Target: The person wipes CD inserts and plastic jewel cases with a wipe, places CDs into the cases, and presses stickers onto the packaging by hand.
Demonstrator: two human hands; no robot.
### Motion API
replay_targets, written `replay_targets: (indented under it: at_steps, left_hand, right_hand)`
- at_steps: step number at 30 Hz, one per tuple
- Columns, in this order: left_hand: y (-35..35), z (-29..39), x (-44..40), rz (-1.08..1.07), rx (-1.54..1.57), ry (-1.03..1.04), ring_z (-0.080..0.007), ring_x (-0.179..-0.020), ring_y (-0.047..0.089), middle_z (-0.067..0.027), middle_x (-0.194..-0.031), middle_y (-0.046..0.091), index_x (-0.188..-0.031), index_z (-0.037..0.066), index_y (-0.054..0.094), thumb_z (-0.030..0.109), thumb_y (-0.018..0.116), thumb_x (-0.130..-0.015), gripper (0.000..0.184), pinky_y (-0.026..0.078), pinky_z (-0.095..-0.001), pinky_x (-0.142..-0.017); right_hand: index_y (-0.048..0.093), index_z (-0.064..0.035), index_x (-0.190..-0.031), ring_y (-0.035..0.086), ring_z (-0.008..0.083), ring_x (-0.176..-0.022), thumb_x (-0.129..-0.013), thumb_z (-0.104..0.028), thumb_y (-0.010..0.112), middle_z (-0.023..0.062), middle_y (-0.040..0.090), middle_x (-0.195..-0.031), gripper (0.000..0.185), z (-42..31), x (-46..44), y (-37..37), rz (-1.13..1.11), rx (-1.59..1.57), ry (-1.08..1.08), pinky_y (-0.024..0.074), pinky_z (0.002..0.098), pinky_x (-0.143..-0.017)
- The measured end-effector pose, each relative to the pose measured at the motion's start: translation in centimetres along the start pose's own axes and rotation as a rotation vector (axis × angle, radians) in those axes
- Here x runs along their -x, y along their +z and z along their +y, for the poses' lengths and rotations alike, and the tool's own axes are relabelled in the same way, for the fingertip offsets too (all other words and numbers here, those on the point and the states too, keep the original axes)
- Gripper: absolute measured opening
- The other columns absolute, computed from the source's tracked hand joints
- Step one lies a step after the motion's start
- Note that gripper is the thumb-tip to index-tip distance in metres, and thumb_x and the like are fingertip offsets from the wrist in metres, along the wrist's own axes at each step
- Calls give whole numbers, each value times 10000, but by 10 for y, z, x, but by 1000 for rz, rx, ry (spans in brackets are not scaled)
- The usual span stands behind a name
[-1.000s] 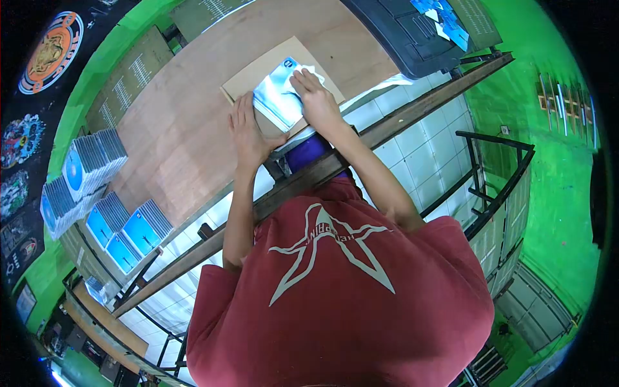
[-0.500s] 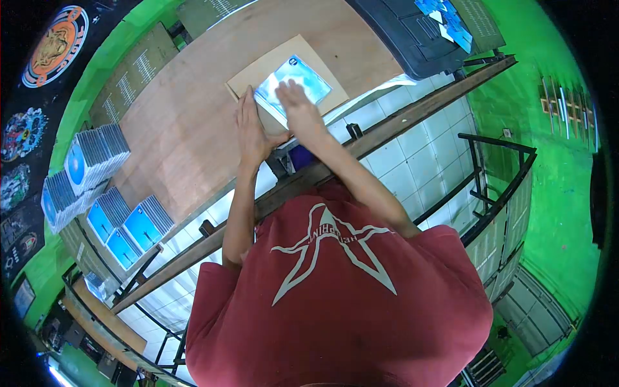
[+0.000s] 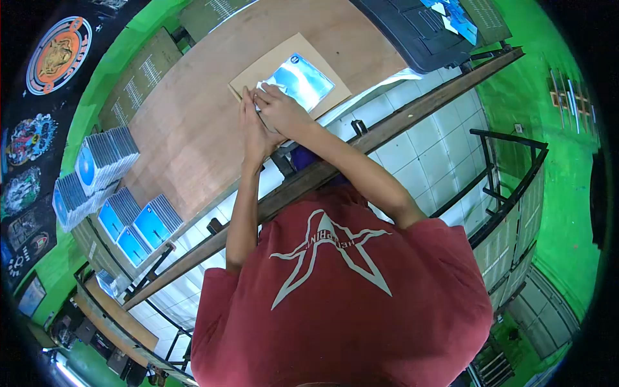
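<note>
A glossy blue printed sheet [image 3: 305, 82] lies on a brown cardboard piece [image 3: 332, 72] near the table's front edge. My left hand [image 3: 253, 134] rests along the left edge of the cardboard, its fingers stretched out and pointing away from me. Bent over the sheet's left side is my right hand [image 3: 284, 115], its fingertips close against my left fingers. A small whitish patch shows by those right fingertips; whether it is the sheet's edge or something held, I cannot tell. My right hand hides the sheet's lower left part.
Stacks of cases with blue covers [image 3: 155, 222] stand at the table's left end. A black plastic lid or case [image 3: 403, 29] sits at the far right, with blue and white scraps [image 3: 454, 19] on it. A wooden rail [image 3: 387, 126] runs along the front.
My right hand has slid left across the blue sheet, from its middle to its left edge, and its fingers have bent. My left hand stays by the cardboard's left edge.
</note>
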State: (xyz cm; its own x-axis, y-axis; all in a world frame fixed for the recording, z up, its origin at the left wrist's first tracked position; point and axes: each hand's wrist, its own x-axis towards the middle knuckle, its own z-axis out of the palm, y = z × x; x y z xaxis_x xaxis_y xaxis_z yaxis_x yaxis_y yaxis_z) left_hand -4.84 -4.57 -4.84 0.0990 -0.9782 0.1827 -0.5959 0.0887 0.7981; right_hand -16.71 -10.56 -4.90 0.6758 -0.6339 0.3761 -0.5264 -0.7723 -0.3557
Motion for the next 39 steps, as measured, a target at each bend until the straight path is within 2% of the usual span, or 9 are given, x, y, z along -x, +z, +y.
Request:
replay_targets:
  at_steps: [4,7,13,16,18,20,31,35,39]
  left_hand:
    - [2,-2,0,-9,50,-54,-420,-1428,390,-252,-1533,421,-1604,-87,66,351,1009,-496,1520,314,-472,-1205]
    - [2,-2,0,-9,98,-57,-426,-1429,389,-253,-1539,422,-1605,-84,24,359,1009,-495,1549,308,-475,-1205]
    - [3,-1,0,11,61,-16,-433,-1434,381,-242,-1560,415,-1603,-73,-34,317,1012,-481,1582,284,-495,-1213]
    - [0,2,0,23,-58,31,-438,-1437,378,-236,-1560,420,-1603,-70,-41,290,1008,-469,1587,283,-501,-1209]
    - [-1,3,0,18,-44,-8,-432,-1438,380,-231,-1558,425,-1605,-70,-38,277,1006,-467,1582,281,-499,-1207]
    - [0,5,2,13,-29,-52,-426,-1440,383,-226,-1556,430,-1606,-69,-34,264,1003,-466,1577,280,-496,-1205]
    - [-4,13,3,-14,-131,-62,-373,-1471,363,-172,-1574,435,-1611,-52,66,260,1012,-433,1543,188,-515,-1230]
    - [-6,18,-1,-5,-66,-116,-358,-1472,357,-159,-1549,458,-1601,-45,125,249,1006,-444,1484,188,-510,-1232]
    - [-7,21,0,2,-79,-133,-361,-1460,360,-149,-1530,468,-1584,-26,214,248,996,-465,1392,233,-495,-1224]
  right_hand:
    - [633,121,-1216,585,396,-1271,-841,-141,635,248,649,-1262,457,6,2,6,70,24,-37,434,468,-1132]
    - [640,113,-1198,589,387,-1270,-844,-149,628,250,654,-1255,440,4,2,6,22,112,-49,435,461,-1132]
    - [654,95,-1177,574,375,-1302,-847,-140,625,238,655,-1266,406,5,11,-9,-5,36,-76,414,458,-1159]
    - [661,74,-1187,560,371,-1323,-857,-128,617,211,653,-1304,389,5,31,-17,-64,59,-138,411,458,-1162]
    - [639,27,-1274,519,330,-1379,-811,-40,648,150,613,-1410,468,2,48,-18,-37,-86,-39,453,425,-1136]
    - [644,19,-1274,517,327,-1380,-810,-14,636,140,614,-1411,465,0,62,-22,-51,-111,-13,455,425,-1135]
    - [630,-38,-1333,538,298,-1366,-772,113,571,109,627,-1386,583,6,94,-64,-127,-195,93,490,414,-1109]
    - [647,-40,-1319,552,311,-1356,-759,120,583,114,630,-1393,586,29,85,-71,-104,-145,119,502,410,-1096]
    - [676,-18,-1274,592,357,-1309,-747,140,596,157,675,-1328,556,54,64,-63,51,-66,202,506,433,-1085]
